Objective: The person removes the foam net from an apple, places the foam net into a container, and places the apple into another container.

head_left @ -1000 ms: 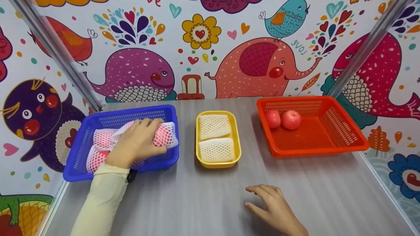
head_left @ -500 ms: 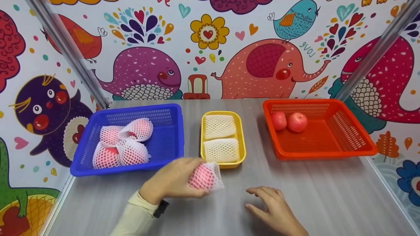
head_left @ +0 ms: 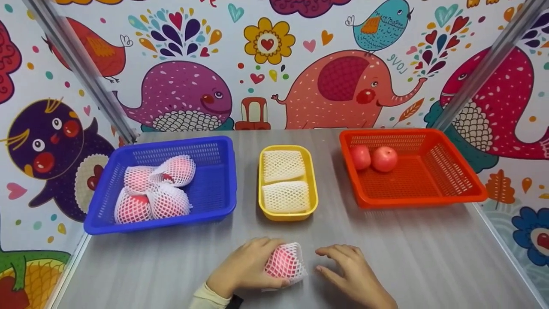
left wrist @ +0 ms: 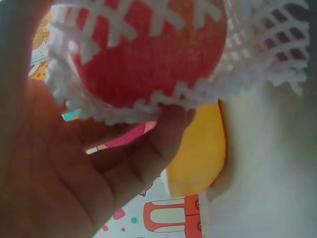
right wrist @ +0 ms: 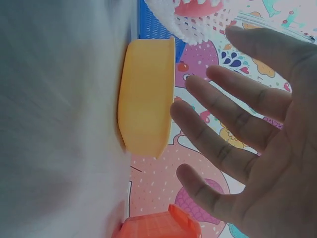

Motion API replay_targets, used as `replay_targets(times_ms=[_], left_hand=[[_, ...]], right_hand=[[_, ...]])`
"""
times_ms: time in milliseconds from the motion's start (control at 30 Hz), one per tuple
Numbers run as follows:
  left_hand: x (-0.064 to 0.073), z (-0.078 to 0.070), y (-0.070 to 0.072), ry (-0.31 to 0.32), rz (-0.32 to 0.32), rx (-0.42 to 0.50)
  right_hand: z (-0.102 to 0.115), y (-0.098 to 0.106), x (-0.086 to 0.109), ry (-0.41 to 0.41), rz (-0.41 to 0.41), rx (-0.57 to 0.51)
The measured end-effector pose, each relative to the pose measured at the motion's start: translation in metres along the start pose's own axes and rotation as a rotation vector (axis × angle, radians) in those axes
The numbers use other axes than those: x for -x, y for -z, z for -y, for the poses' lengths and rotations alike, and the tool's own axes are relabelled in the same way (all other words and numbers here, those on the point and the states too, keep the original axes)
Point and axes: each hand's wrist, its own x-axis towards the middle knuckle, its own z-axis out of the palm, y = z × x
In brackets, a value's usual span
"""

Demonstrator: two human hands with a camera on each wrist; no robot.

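Observation:
A red apple point(left wrist: 148, 59) in a white foam net point(left wrist: 262, 44) is gripped by my left hand point(head_left: 246, 267) low over the front middle of the table. In the left wrist view, bare red skin shows at the net's open end, and the fingers curl beneath the fruit. My right hand point(head_left: 354, 272) is just to the right of the netted apple, fingers apart and holding nothing. The right wrist view shows its fingers point(right wrist: 223, 124) spread, with the netted apple close by at the top.
A blue basket point(head_left: 212, 189) at left holds several netted apples point(head_left: 169, 201). In the middle, a yellow tray point(head_left: 316, 195) contains two folded foam nets point(head_left: 285, 196). The red basket point(head_left: 422, 178) at right has two bare apples point(head_left: 384, 159). Printed walls enclose the table's sides and back.
My left hand has lifted a netted apple out of the blue basket and carried it right and toward the front, up beside the right hand. The right hand has hardly moved.

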Motion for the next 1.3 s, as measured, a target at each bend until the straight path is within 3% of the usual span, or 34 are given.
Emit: replay_targets(times_ms=[267,433,567,833,1067,1300], left_hand=[[0.003,-0.008,0.000,-0.006,-0.001,0.008],[0.000,-0.013,-0.002,-0.058,-0.019,0.056],[-0.003,-0.014,-0.003,-0.084,-0.032,0.054],[-0.003,-0.019,-0.006,-0.080,-0.026,0.047],[-0.006,-0.023,-0.004,-0.174,-0.070,0.064],[-0.002,-0.017,0.001,-0.241,-0.044,0.083]], right_hand=[[0.001,-0.008,-0.002,0.140,-0.024,-0.034],[0.003,-0.011,-0.003,0.185,0.000,-0.058],[0.004,-0.013,-0.002,0.167,0.031,-0.057],[0.012,-0.022,-0.001,0.160,0.064,-0.003],[0.014,-0.023,-0.003,0.095,0.024,-0.039],[0.009,-0.017,0.002,-0.006,0.003,-0.066]])
